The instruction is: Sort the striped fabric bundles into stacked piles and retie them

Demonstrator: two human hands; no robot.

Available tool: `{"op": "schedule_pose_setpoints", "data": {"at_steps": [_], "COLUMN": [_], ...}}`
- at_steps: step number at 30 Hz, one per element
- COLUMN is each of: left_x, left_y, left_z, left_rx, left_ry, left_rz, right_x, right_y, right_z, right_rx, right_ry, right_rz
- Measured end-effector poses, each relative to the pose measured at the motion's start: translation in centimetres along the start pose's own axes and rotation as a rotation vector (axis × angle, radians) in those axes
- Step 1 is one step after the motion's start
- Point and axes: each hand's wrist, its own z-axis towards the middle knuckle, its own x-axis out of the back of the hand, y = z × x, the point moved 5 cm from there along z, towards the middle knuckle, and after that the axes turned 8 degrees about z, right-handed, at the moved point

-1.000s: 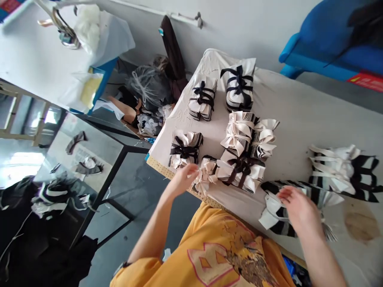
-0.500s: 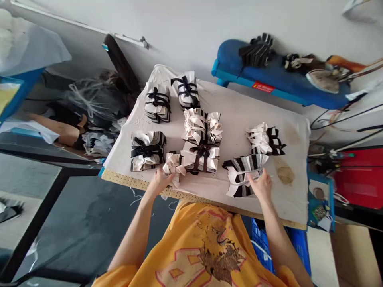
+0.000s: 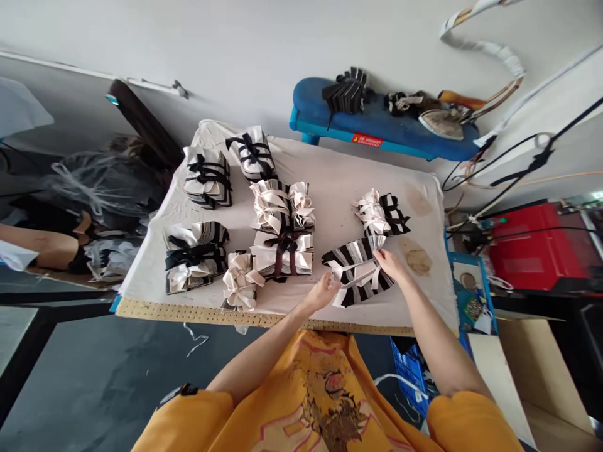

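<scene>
A striped black, grey and white fabric bundle (image 3: pixel 362 267) lies at the table's right front, with a pale strip across it. My left hand (image 3: pixel 325 290) is closed on the strip at the bundle's left end. At its upper right, my right hand (image 3: pixel 389 262) pinches the edge of the bundle, near the strip's other end. Just behind sits a bundle tied in cream ribbon (image 3: pixel 374 213), beside black-and-white pieces (image 3: pixel 394 215). A small cream-tied bundle (image 3: pixel 241 280) and a dark-ribboned one (image 3: pixel 282 254) stand to the left.
More tied bundles (image 3: pixel 207 177) stand on the white-covered table (image 3: pixel 330 179). Behind it, a blue padded board (image 3: pixel 308 100) carries dark fabric stacks and an iron (image 3: pixel 441 124). A red machine (image 3: pixel 522 248) is at the right, above a blue crate (image 3: pixel 409 370).
My left hand has left the small cream-tied bundle and moved right to the striped bundle. My right hand has shifted to its upper right edge. The view has swung right.
</scene>
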Motion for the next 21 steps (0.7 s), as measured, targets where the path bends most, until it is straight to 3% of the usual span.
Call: {"op": "schedule_pose_setpoints", "data": {"at_steps": [2, 5, 9, 15, 21], "left_x": [-1.5, -2.5, -2.3, -0.9, -1.4], "left_y": [0.5, 0.8, 0.3, -1.3, -0.3], "left_z": [2.1, 3.1, 1.6, -1.3, -0.8], "left_rx": [0.031, 0.067, 0.068, 0.153, 0.203], "left_ry": [0.027, 0.071, 0.14, 0.156, 0.179], "left_rz": [-0.042, -0.103, -0.159, -0.085, 0.116], "right_x": [-0.1, -0.2, -1.4, -5.5, -6.4], "right_y": [0.2, 0.5, 1.1, 3.2, 4.9], "right_z": [0.0, -0.7, -3.6, -9.5, -9.4], "right_rx": [0.024, 0.038, 0.026, -0.001, 0.027], "right_ry": [-0.053, -0.12, -0.158, -0.236, -0.3], "right_rz": [0.058, 0.142, 0.229, 0.36, 0.479]}}
